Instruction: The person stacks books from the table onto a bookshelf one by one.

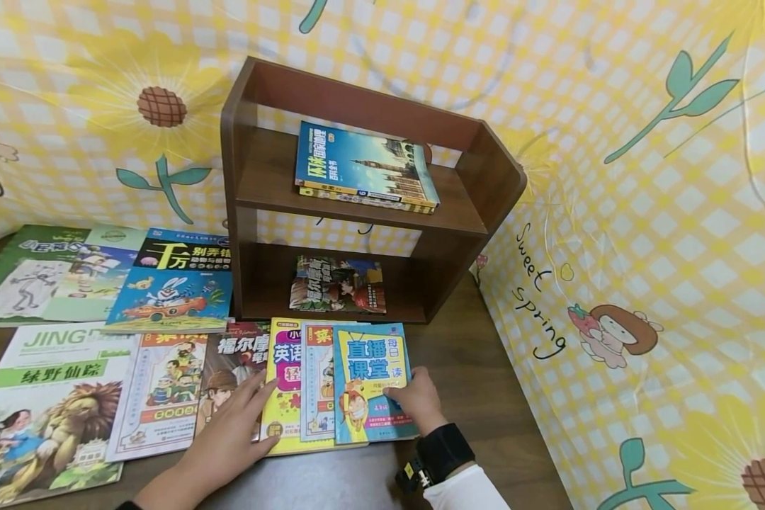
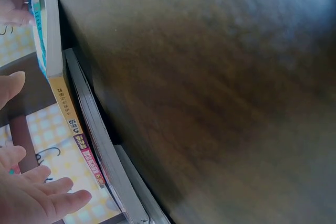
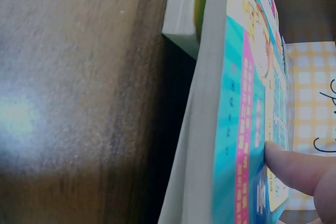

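Note:
My right hand (image 1: 421, 399) holds a blue magazine-like book (image 1: 372, 418) by its right edge. The thumb (image 3: 294, 169) lies on its cover; most of the other fingers are hidden. That book overlaps a pale-bordered book (image 1: 316, 404), which lies over a yellow book (image 1: 282, 418). Close to the yellow book's left edge is my left hand (image 1: 229, 432). In the left wrist view its fingers (image 2: 58, 203) are spread and the thumb stands apart, with nothing gripped. Whether they touch the yellow book I cannot tell. A dark-covered book (image 1: 219, 397) lies partly beneath this hand.
Behind the row stands a brown two-tier shelf (image 1: 357, 216). Blue-covered books (image 1: 370, 159) lie on its upper tier, a dark book (image 1: 338, 287) on the lower. Several books spread leftward, including a white magazine (image 1: 51, 411) and a blue book (image 1: 172, 283). Checked cloth (image 1: 612, 212) bounds the table.

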Available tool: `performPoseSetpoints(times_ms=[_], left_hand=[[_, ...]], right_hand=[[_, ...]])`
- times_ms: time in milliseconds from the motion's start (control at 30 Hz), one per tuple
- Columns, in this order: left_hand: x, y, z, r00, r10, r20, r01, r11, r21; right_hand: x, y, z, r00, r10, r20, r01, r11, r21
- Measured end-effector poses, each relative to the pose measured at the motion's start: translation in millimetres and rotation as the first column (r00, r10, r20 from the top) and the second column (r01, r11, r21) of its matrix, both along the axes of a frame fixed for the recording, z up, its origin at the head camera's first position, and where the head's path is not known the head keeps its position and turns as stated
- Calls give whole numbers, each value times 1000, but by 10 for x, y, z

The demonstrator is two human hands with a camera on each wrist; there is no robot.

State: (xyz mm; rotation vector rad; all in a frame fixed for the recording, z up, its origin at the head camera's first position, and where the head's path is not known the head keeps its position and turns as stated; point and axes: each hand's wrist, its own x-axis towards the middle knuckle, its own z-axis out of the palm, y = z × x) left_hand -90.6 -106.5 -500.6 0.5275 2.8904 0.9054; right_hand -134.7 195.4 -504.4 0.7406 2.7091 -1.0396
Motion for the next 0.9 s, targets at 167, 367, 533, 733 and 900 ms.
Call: performPoseSetpoints(times_ms=[167, 367, 533, 733, 900], left_hand=[[10, -16, -14, 1000, 8, -19, -8, 1000, 13], [16, -29, -18, 999, 18, -27, -17, 1000, 20], [23, -40, -39, 999, 27, -43, -26, 999, 19], [30, -64, -39, 998, 39, -47, -38, 999, 20], [21, -90, -26, 998, 38, -46, -38, 999, 16]], right_hand=[[-16, -38, 31, 1000, -21, 16, 21, 1000, -6], [-35, -46, 22, 1000, -24, 14, 24, 999, -21], [-31, -5, 4, 1000, -4, -11, 3, 997, -77], [-14, 79, -43, 1000, -3, 3, 4, 968, -251], [11, 164, -99, 998, 62, 28, -43, 895, -444]])
